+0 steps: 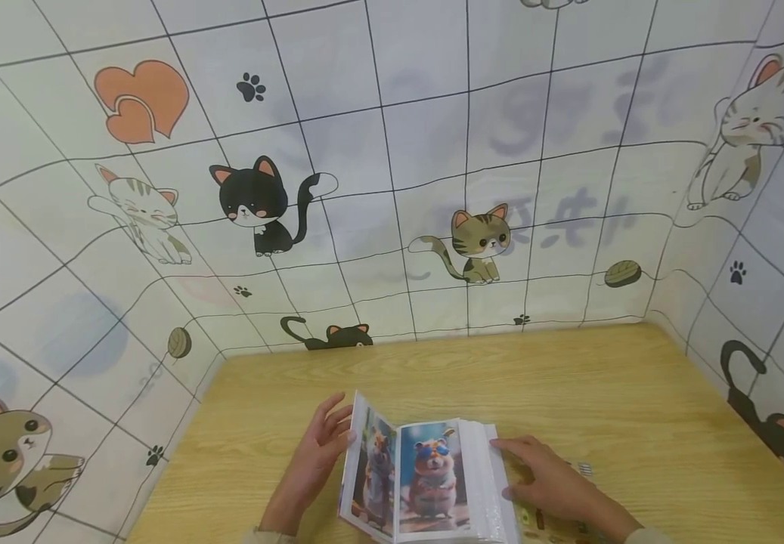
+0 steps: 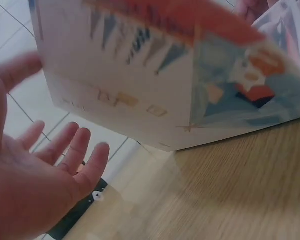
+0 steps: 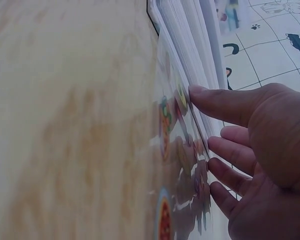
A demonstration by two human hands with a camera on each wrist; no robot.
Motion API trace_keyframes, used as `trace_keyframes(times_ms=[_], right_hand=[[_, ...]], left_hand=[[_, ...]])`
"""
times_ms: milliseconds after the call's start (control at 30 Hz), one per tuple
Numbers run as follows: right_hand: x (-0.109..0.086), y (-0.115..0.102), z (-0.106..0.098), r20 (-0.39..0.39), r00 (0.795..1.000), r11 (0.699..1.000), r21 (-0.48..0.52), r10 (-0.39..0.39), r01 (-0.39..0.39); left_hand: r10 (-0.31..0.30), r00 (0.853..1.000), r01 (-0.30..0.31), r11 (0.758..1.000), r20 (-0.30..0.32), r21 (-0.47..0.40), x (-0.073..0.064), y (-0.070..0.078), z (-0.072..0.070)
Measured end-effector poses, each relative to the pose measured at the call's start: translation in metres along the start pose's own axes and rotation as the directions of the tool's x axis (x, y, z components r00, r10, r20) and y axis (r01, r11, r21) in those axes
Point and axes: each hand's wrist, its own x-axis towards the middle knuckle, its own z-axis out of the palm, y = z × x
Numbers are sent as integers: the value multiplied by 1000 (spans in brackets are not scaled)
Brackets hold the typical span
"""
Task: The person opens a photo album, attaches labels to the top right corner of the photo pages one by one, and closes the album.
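A photo album (image 1: pixel 432 476) stands open on the wooden table, with hamster pictures in its clear sleeves; the right one wears blue sunglasses. Its left cover (image 2: pixel 125 75) is raised at a tilt. My left hand (image 1: pixel 317 457) is beside that cover, the thumb at its edge and the other fingers spread behind it. With extended fingers, my right hand (image 1: pixel 551 477) touches the right edge of the page stack (image 3: pixel 190 50). Under the right hand lies a clear sticker sheet (image 3: pixel 182 150) with small colourful stickers, partly hidden by the hand and album.
The light wooden tabletop (image 1: pixel 500 378) reaches back to white, cat-printed sheets (image 1: pixel 405 174) that enclose it at the back and on both sides. A small striped sticker (image 1: pixel 585 469) shows just beyond the right hand.
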Motion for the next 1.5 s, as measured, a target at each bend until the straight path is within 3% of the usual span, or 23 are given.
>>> trace_keyframes(times_ms=[133, 267, 367, 600, 967, 1333, 1433, 1500], right_hand=[[1, 2, 1, -14, 1000, 1000, -8, -20, 20], [1, 3, 2, -21, 999, 999, -11, -43, 42], [1, 4, 3, -18, 999, 999, -5, -48, 48], [1, 6, 4, -24, 998, 998, -6, -60, 60], [0, 3, 1, -2, 999, 999, 15, -33, 33], [1, 3, 0, 8, 1000, 1000, 24, -6, 6], [1, 3, 0, 13, 1000, 999, 38, 9, -9], [1, 3, 0, 17, 1000, 998, 51, 23, -24]], left_hand=[[54, 993, -53, 999, 107, -12, 12, -4, 0], [112, 966, -101, 993, 233, -56, 23, -7, 1], [140, 946, -123, 990, 292, -75, 30, -8, 1], [159, 941, -169, 986, 297, 7, 42, -7, 5], [62, 966, -97, 987, 250, 132, 64, -8, 31], [7, 939, -43, 995, 343, 96, 78, -6, 56], [-27, 947, -35, 982, 320, 185, 81, -6, 68], [-48, 957, -40, 955, 286, 294, 84, -7, 77]])
